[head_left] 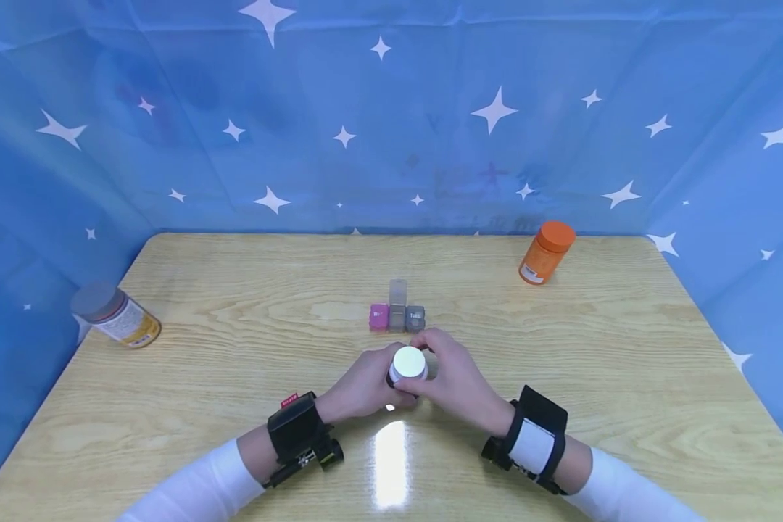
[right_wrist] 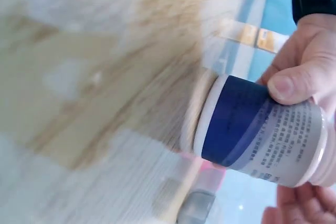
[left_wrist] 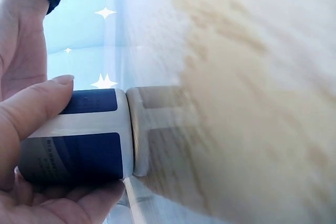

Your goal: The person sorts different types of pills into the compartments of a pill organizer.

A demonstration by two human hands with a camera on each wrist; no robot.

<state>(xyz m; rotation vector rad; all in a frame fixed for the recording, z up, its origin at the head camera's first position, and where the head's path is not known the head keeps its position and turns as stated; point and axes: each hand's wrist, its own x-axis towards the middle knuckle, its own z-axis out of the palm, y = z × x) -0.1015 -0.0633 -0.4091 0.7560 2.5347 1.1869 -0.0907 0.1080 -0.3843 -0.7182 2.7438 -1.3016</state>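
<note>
White-capped bottle (head_left: 409, 365), blue-and-white label: upright, near middle of wooden table (head_left: 235, 362), base at the tabletop, presumably for support
Left hand (head_left: 368, 377): thumb and fingers curled round the body, seemingly as anchor
Right hand (head_left: 458, 375): thumb and fingers curled about the cap end, apparently for purchase at the top
Compartment box (head_left: 397, 317): just beyond, middle lid raised, likely for access
Orange bottle (head_left: 546, 254): far right
Grey-lidded jar (head_left: 122, 317): left edge; both well apart, perhaps giving the hands elbow-room
</note>
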